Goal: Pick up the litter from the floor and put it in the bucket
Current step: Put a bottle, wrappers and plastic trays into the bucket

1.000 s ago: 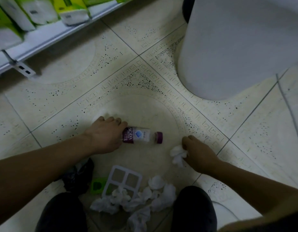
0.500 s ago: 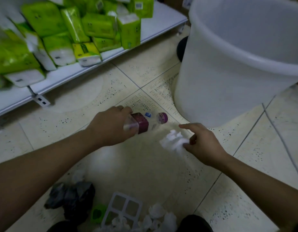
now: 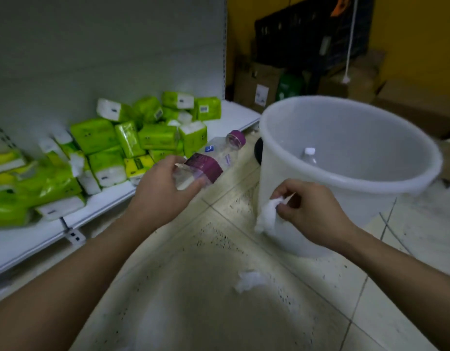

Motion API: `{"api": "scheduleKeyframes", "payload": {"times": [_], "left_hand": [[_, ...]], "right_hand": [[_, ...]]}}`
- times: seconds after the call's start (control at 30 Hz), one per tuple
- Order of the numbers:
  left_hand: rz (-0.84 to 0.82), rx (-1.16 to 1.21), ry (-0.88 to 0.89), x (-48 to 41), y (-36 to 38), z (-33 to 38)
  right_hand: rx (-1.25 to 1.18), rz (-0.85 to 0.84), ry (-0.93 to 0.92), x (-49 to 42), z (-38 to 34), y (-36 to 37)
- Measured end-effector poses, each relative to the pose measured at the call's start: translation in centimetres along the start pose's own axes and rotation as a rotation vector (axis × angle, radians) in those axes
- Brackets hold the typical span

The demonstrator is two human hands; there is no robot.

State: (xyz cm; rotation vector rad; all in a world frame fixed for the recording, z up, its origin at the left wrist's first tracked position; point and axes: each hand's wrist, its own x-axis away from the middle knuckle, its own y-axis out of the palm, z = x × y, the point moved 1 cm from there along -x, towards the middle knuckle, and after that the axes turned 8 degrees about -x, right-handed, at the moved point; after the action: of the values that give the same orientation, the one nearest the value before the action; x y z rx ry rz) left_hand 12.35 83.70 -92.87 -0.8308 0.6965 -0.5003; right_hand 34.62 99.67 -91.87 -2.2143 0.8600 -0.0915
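My left hand [image 3: 165,191] grips the base of a clear plastic bottle [image 3: 213,160] with a purple label and purple cap, held tilted in the air to the left of the bucket. My right hand [image 3: 310,211] pinches a crumpled white tissue [image 3: 267,216] in front of the bucket's near wall. The large white bucket [image 3: 370,183] stands on the tiled floor at the right, and a clear bottle with a white cap [image 3: 308,157] lies inside it. Another crumpled tissue [image 3: 249,281] lies on the floor below my hands.
A low white shelf [image 3: 29,239] along the left holds several green and white tissue packs [image 3: 153,135]. Cardboard boxes [image 3: 259,82] and a dark crate stand behind the bucket against a yellow wall. A small black object [image 3: 258,150] sits by the bucket's left side.
Both hands have risen from the floor toward the bucket, the left carrying the bottle, the right carrying the tissue. The view has tilted up, so the litter near my knees is out of sight.
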Motion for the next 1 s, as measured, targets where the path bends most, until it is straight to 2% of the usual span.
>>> {"api": "scheduleKeyframes", "payload": {"times": [0.2,0.37,0.43,0.5,0.57,0.63,0.73,0.83,0.9,1.0], "left_hand": [[0.033,0.190,-0.033,-3.8,-1.0,5.6],[0.000,0.365,-0.096,-6.8,0.3,11.0],[-0.052,0.435,-0.136,-7.9,1.4,13.2],[-0.134,0.548,-0.175,-9.0,2.8,15.4],[-0.206,0.620,-0.203,-9.4,3.9,17.3],[-0.231,0.641,-0.180,-9.2,4.9,18.1],[-0.204,0.523,-0.072,-7.7,5.5,16.4],[-0.165,0.300,0.053,-5.2,6.0,12.0],[-0.180,0.163,0.124,-3.4,6.1,8.9],[-0.268,0.009,0.129,-0.3,6.2,4.1]], "right_hand": [[0.081,0.274,-0.128,-5.5,-3.6,-5.7],[0.020,0.408,0.109,-7.9,-0.9,-11.4],[0.029,0.392,0.196,-7.5,0.4,-13.4],[0.193,0.276,0.256,-6.7,1.1,-14.4],[0.352,0.181,0.234,-5.7,0.9,-14.6],[0.348,0.143,0.174,-4.7,0.3,-14.1],[0.308,0.125,0.022,-3.0,-0.6,-12.2],[0.305,0.006,-0.099,-1.6,-0.8,-9.0],[0.466,-0.031,-0.196,-1.0,-0.5,-6.7],[0.587,0.054,-0.431,-0.2,0.1,-3.2]]}}
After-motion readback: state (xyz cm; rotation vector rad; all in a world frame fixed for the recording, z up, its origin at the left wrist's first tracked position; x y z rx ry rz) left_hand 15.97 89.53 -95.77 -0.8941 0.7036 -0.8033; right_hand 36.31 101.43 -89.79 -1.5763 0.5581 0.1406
